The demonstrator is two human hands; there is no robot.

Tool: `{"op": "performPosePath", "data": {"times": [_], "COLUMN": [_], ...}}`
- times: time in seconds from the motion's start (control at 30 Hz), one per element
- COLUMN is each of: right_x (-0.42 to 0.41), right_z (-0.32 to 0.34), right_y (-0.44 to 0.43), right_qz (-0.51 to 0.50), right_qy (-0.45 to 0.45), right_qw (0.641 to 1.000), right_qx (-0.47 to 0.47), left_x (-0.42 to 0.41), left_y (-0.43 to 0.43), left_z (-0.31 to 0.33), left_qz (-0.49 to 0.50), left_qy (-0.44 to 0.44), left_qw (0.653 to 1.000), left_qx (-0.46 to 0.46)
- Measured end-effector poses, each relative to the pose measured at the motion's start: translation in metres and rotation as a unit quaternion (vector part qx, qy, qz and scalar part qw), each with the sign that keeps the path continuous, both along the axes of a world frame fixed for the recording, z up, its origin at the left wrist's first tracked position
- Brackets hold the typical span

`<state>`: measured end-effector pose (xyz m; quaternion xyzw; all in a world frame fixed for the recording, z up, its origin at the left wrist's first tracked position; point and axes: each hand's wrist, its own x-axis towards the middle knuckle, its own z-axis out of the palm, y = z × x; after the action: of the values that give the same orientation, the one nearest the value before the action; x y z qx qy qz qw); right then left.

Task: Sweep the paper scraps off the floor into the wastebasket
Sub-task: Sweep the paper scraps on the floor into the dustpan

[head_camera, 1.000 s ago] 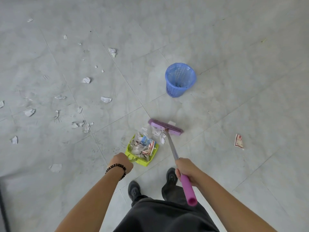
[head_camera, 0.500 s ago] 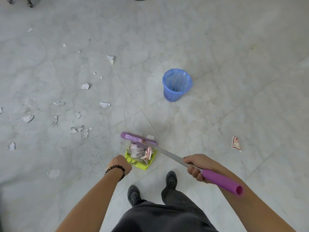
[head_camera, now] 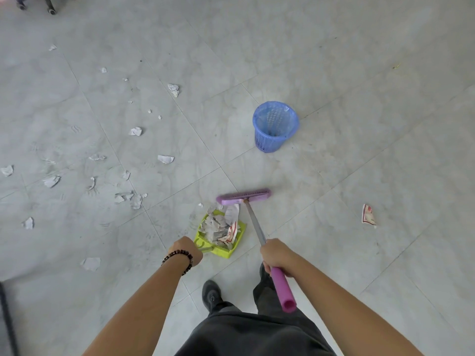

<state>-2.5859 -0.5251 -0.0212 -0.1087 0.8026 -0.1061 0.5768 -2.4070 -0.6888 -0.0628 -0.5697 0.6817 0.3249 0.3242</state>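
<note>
My left hand grips the handle of a lime-green dustpan that rests on the floor and is heaped with crumpled paper scraps. My right hand holds the broom by its grey shaft above the purple grip. The purple broom head lies on the floor just beyond the pan's mouth, with one scrap between them. A blue mesh wastebasket stands upright farther ahead to the right. Several loose scraps dot the floor to the left.
A red-and-white scrap lies alone on the right. The floor is pale grey tile. Chair castors show at the top left edge. A dark strip runs along the bottom left edge. My shoes stand behind the pan.
The broom head swung from over the pan out to the right and now lies beyond the pan's mouth. My right hand came back in front of me. The dustpan stayed put.
</note>
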Motion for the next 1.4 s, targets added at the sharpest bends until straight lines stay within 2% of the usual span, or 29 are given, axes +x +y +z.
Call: {"op": "performPosePath", "data": {"times": [0.1, 0.23, 0.33, 0.43, 0.7, 0.87, 1.0, 1.13, 1.23, 1.4], "right_x": [0.003, -0.04, -0.05, -0.039, -0.016, 0.009, 0.033, 0.039, 0.033, 0.017], "right_z": [0.014, 0.054, 0.071, 0.067, 0.014, -0.01, -0.008, 0.014, 0.028, 0.054], "right_y": [0.016, 0.03, 0.034, 0.023, -0.029, -0.026, 0.004, 0.03, 0.035, 0.037], "right_qz": [0.004, -0.16, -0.202, -0.183, -0.103, 0.003, 0.034, 0.007, -0.02, -0.131], "right_qy": [-0.033, -0.091, -0.108, -0.087, -0.042, -0.028, -0.042, -0.112, -0.132, -0.151], "right_qw": [0.999, 0.982, 0.972, 0.979, 0.992, 0.999, 0.999, 0.993, 0.991, 0.98], "right_qx": [0.026, 0.042, 0.041, 0.013, -0.055, -0.023, 0.0, 0.025, 0.028, 0.012], "left_x": [0.002, -0.001, 0.0, 0.009, 0.052, 0.074, 0.075, 0.067, 0.062, 0.056], "left_y": [0.003, 0.0, -0.002, -0.001, 0.008, 0.022, 0.032, 0.036, 0.036, 0.028], "left_z": [-0.002, -0.004, 0.001, 0.003, 0.004, 0.003, 0.0, 0.002, 0.006, 0.019], "left_qz": [-0.002, -0.002, -0.003, -0.003, 0.116, 0.13, 0.115, 0.098, 0.098, 0.089], "left_qy": [0.006, 0.009, 0.01, 0.002, 0.003, 0.002, 0.019, 0.032, 0.042, 0.073], "left_qw": [1.0, 1.0, 1.0, 1.0, 0.993, 0.991, 0.993, 0.994, 0.994, 0.993], "left_qx": [0.007, 0.013, 0.01, 0.01, 0.025, 0.024, 0.028, 0.023, 0.014, -0.005]}}
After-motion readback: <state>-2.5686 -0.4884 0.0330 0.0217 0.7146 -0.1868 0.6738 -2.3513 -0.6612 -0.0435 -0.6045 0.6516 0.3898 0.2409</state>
